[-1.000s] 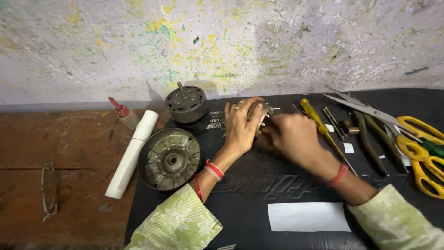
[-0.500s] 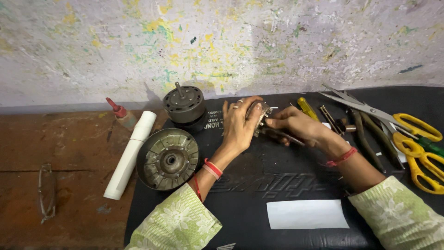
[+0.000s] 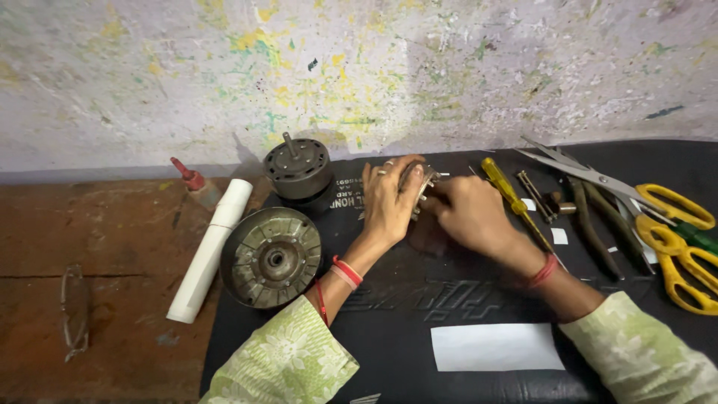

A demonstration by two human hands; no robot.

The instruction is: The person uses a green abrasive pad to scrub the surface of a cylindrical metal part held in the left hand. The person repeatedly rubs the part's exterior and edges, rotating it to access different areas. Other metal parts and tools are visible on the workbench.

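A small metal part (image 3: 420, 187), judged rigid, fairly light and sharp-edged, is gripped at its sides between the left hand (image 3: 390, 200) and right hand (image 3: 470, 213), fingers clenched around it.

small grey metal part (image 3: 423, 185), mostly hidden; on black mat

1. Wall (image 3: 359, 67) at the back: pale, rough plaster, flecked with yellow, green and purple paint spatter.
2. Worn reddish-brown wooden surface (image 3: 97, 247) on the left, stained, with a crack running across it.
3. Black mat (image 3: 479, 299) covers the right part.
4. Light is soft, even, no hard shadows.
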